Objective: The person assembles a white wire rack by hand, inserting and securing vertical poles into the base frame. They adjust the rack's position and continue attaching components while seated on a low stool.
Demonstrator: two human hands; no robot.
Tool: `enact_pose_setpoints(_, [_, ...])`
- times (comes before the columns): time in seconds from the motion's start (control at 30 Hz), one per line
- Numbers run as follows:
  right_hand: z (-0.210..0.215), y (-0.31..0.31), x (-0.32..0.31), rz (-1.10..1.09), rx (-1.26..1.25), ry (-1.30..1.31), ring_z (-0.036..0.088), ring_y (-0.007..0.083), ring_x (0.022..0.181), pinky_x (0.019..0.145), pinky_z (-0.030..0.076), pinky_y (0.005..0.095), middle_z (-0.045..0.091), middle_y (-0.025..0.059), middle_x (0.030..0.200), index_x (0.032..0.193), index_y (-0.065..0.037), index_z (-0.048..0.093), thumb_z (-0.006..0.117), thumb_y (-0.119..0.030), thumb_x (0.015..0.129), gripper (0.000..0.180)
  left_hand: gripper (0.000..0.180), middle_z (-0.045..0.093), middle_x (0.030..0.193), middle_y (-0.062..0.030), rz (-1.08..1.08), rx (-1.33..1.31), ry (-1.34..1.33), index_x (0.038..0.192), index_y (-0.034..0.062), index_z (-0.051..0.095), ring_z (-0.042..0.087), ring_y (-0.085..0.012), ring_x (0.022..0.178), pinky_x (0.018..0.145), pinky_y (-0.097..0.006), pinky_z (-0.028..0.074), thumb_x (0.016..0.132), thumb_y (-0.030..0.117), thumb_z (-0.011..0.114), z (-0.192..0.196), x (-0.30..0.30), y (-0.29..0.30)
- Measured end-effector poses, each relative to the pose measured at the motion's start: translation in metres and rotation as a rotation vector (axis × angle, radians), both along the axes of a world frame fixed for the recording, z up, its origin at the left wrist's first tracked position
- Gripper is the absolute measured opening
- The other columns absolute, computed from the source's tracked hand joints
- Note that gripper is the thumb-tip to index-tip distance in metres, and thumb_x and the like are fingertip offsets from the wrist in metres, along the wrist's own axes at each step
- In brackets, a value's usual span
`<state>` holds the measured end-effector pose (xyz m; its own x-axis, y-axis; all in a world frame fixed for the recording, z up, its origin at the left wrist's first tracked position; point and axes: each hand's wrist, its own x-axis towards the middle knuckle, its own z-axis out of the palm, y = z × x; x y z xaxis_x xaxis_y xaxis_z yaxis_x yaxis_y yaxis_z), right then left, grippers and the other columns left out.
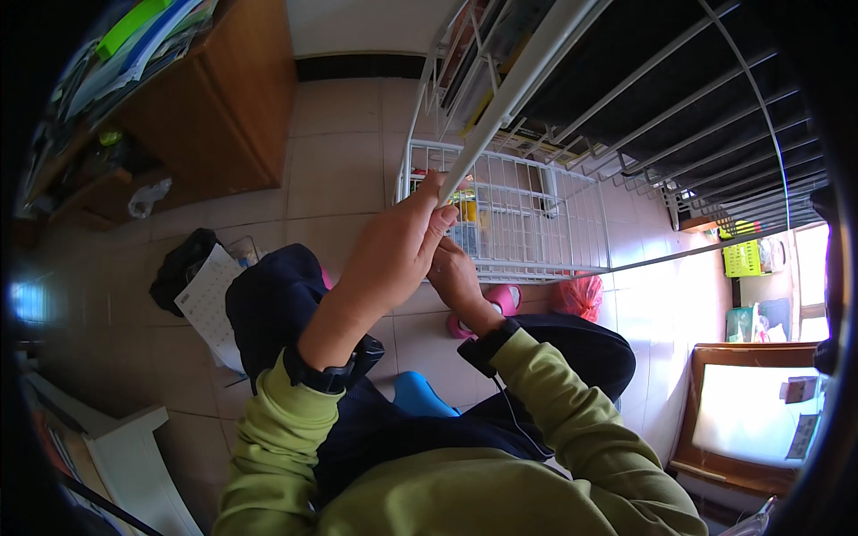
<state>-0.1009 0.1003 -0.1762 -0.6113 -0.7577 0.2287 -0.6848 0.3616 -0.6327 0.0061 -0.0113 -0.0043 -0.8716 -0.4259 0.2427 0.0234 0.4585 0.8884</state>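
Note:
My left hand [393,246] is raised in front of me, its fingers pinched around the white bar [527,85] at the front edge of a wire rack shelf. My right hand [458,277] sits lower and further away, at the front of a white wire basket [527,223] on the lower level; its fingers are partly hidden behind my left hand, so what they touch is unclear. Both arms wear green sleeves with dark bands at the wrists. Inside the basket lie yellow and other coloured small items [465,210].
A wooden cabinet [223,98] stands at the left with papers on top. A printed sheet [210,299] and dark bag [183,263] lie on the tiled floor. Pink slippers [500,299] and a red bag [581,295] are under the rack. A wooden-framed table [760,411] is at right.

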Motion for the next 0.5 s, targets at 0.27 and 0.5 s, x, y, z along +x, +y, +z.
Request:
enact_pose_setpoints(0.27, [0.0052,0.0019,0.0018,0.107,-0.055,0.079,0.06,0.032,0.079,0.067,0.051,0.0427,0.056,0.0095,0.084,0.079,-0.008,0.063,0.061,-0.006,0.074,0.006,0.031,0.064,0.098,-0.0162,0.011,-0.03,-0.004,0.127,0.0056,0.047,0.067,-0.025,0.088,0.077,-0.034,0.051,0.102,0.023,0.043,-0.0033,-0.001,-0.0003])
enact_pose_setpoints(0.5, [0.0071,0.0016,0.0041,0.146,-0.043,-0.005,0.058,0.033,0.081,0.07,0.05,0.043,0.056,0.0107,0.083,0.077,-0.006,0.061,0.061,-0.006,0.075,0.002,0.032,0.064,0.103,-0.015,-0.009,-0.017,-0.029,0.129,0.005,0.046,0.067,-0.0251,0.089,0.077,-0.034,0.051,0.102,0.022,0.043,-0.0032,0.0001,-0.001])
